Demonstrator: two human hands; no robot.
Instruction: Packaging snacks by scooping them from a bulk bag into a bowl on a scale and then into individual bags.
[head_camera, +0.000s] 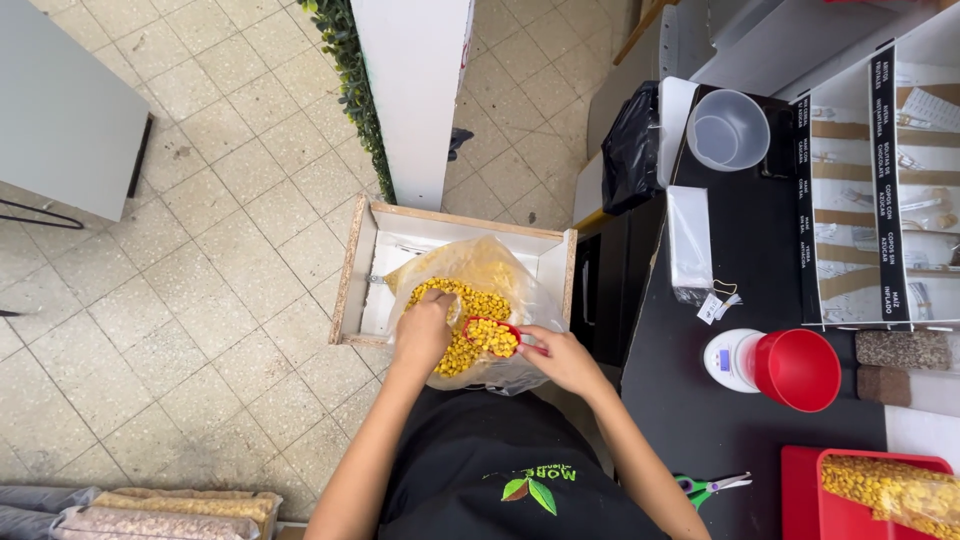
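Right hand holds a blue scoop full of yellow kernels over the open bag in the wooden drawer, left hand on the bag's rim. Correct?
Not quite: the scoop is red, not blue, as the head view shows. The rest holds: right hand holds it full of yellow kernels over the open bag in the wooden drawer, left hand on the rim.

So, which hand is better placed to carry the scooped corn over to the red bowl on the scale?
Probably the right hand: it holds the red scoop, full of yellow kernels, and the red bowl sits on the counter on that same side. The left hand is on the plastic bag, the farther side.
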